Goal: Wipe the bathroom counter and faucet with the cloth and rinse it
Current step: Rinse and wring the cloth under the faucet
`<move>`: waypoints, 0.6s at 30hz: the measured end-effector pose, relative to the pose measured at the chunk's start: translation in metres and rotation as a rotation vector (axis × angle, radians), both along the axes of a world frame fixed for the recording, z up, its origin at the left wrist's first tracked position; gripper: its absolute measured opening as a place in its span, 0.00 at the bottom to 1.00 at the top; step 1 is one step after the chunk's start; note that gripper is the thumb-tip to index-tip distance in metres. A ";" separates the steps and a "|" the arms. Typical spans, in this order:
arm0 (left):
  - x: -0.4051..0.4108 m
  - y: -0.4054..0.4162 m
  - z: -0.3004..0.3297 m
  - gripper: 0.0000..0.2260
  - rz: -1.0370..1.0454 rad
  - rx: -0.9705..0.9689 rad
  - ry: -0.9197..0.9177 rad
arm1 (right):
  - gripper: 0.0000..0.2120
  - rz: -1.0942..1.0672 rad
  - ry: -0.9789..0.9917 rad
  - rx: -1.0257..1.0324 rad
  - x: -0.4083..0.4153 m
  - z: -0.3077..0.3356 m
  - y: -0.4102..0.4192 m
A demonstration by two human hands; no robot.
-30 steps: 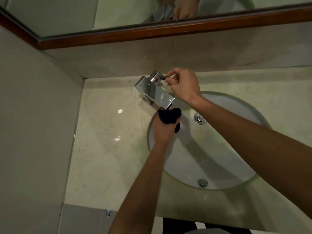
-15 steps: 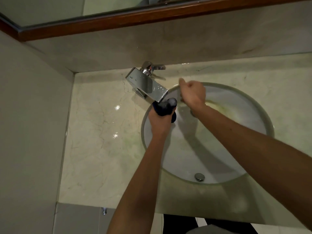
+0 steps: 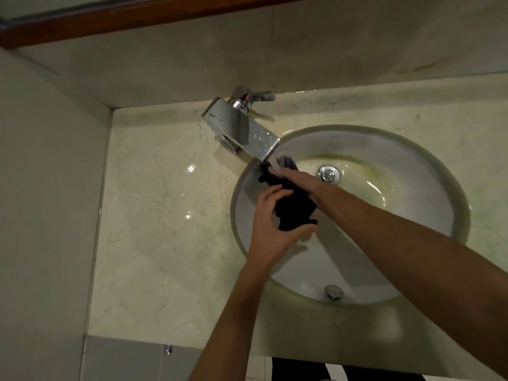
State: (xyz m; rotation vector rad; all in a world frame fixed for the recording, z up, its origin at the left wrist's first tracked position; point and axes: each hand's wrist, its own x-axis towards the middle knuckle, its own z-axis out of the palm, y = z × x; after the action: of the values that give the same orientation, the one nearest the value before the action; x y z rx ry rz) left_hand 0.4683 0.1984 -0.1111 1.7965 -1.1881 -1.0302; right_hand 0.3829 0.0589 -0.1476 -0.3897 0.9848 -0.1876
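My right hand (image 3: 295, 178) has left the faucet (image 3: 242, 127) handle and now both hands, left hand (image 3: 270, 229) included, grip the cloth (image 3: 295, 209) under running water, so rinsing is underway.

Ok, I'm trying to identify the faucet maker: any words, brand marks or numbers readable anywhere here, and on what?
None can be read.
faucet: no brand or lettering shows, only water spots; a small red dot sits at the lever's base.
cloth: plain dark, no label visible.
basin and counter: no markings.

A bathroom: round basin (image 3: 412, 149) sunk in a marble counter (image 3: 154, 215), chrome faucet (image 3: 242, 127).
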 end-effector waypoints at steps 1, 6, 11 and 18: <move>0.001 0.001 0.002 0.34 0.039 0.044 0.045 | 0.07 0.006 0.088 -0.100 -0.002 -0.009 0.001; 0.006 -0.034 0.001 0.39 0.404 0.320 0.329 | 0.16 -0.048 0.201 -0.609 -0.012 -0.010 0.017; 0.002 -0.079 0.007 0.18 0.421 0.323 0.409 | 0.25 -0.035 0.140 -0.889 -0.015 -0.007 0.033; -0.009 -0.087 0.013 0.10 0.525 0.141 0.402 | 0.37 0.264 0.300 -1.303 -0.030 -0.009 0.019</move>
State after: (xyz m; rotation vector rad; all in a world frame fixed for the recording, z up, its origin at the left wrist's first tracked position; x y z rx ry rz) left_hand 0.4595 0.1116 -0.0980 1.7603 -0.3782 -1.1001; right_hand 0.3530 0.0784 -0.1561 -1.7670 0.9840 -0.5344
